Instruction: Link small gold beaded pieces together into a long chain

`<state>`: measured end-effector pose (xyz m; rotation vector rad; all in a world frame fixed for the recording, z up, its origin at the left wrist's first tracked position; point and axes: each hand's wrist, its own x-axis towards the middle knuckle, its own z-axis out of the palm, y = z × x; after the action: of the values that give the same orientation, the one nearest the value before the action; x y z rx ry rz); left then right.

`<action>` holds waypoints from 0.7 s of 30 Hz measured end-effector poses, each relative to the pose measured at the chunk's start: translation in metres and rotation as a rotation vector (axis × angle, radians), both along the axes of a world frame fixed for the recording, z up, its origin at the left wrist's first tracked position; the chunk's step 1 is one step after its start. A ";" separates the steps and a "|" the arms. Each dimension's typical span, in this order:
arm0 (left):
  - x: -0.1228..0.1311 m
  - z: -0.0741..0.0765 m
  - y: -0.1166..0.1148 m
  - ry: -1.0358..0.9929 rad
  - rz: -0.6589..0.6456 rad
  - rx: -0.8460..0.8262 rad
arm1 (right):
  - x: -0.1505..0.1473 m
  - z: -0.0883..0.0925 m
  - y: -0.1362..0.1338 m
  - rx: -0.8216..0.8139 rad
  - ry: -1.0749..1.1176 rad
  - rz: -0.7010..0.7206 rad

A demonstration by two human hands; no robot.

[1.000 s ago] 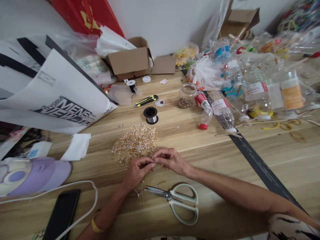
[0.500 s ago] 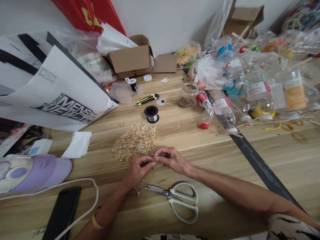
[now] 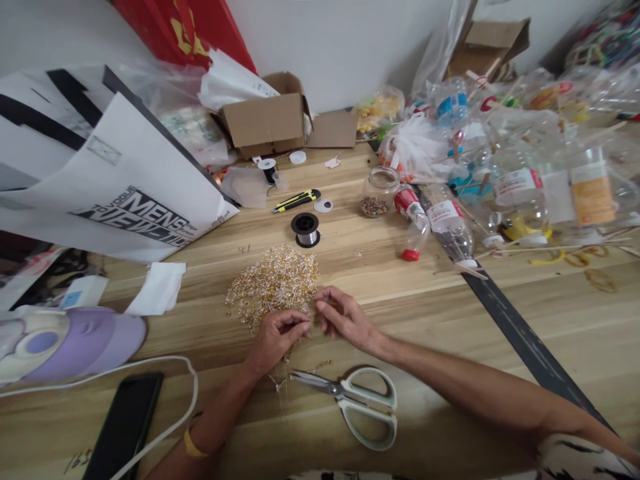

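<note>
My left hand [image 3: 280, 339] is closed in a pinch at the near edge of a loose pile of small gold and clear beads [image 3: 273, 280]. From under its fingers a beaded strand [image 3: 278, 383] trails down onto the table; the pinched end is too fine to see clearly. Just to the right, a small gap away, my right hand [image 3: 347, 320] has its thumb and forefinger together. Whatever they hold, if anything, is too small to make out. Scissors [image 3: 340, 390] with pale handles lie below both hands, blades pointing left, close to the strand.
Beyond the pile are a spool of clear line [image 3: 305, 231], a yellow-black utility knife [image 3: 296, 200] and a jar of beads [image 3: 379, 192]. Plastic bottles [image 3: 447, 217] crowd the right. A phone [image 3: 123, 427], white cable [image 3: 193, 380] and paper bag [image 3: 115, 180] are at left.
My right hand has drawn slightly right and up, away from the left fingertips it was touching. My left hand keeps its pinch. The view has shifted slightly.
</note>
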<state>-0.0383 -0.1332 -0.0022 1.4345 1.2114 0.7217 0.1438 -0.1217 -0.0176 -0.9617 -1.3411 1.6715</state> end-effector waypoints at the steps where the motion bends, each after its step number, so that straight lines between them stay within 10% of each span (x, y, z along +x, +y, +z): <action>1: 0.000 0.000 0.000 -0.005 0.007 -0.003 | 0.000 0.001 0.000 0.003 -0.011 -0.021; 6: 0.000 0.001 0.000 -0.029 0.054 -0.025 | 0.006 0.009 0.001 0.213 -0.175 -0.145; 12: 0.001 0.003 0.000 -0.041 0.046 0.012 | 0.007 0.015 0.000 0.361 -0.455 0.084; 21: 0.002 -0.005 -0.002 0.001 0.000 0.095 | -0.001 0.009 -0.002 0.035 -0.081 0.077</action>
<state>-0.0368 -0.1356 -0.0074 1.5127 1.1918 0.7871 0.1428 -0.1238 -0.0089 -0.9774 -1.4734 1.6761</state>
